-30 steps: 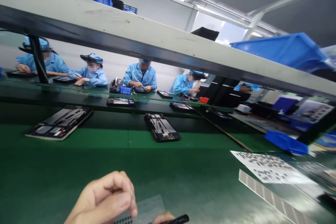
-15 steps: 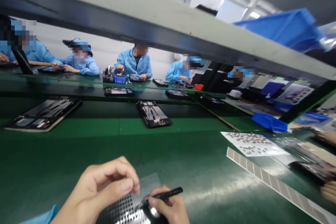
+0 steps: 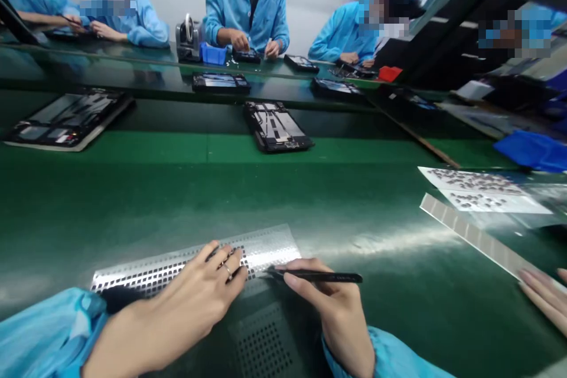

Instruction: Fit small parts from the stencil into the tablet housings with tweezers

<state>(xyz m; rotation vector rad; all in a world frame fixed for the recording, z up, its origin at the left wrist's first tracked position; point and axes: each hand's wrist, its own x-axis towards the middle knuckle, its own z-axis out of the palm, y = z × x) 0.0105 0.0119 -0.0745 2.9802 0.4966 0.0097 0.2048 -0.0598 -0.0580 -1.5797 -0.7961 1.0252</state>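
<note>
A clear sheet with rows of small dark square stickers lies on the green bench. Across it rests my left hand, palm down, fingers stretched out over the stickers and a ring on one finger. My right hand grips black tweezers, whose tips point left at the sheet's right part, close to my left fingertips. Whether the tips pinch a sticker is too small to tell. Nearer to me, between the hands, a second sheet of dark squares lies partly in shadow.
Opened tablets lie on the green ledge ahead. To the right are a white sheet with dark pieces, a pale strip, a blue bin and a co-worker's hand. Co-workers in blue sit opposite.
My view has tilted down. My left hand, raised and curled before, now lies flat on the sticker sheet. The tweezers remain in my right hand. A co-worker's hand now touches the pale strip.
</note>
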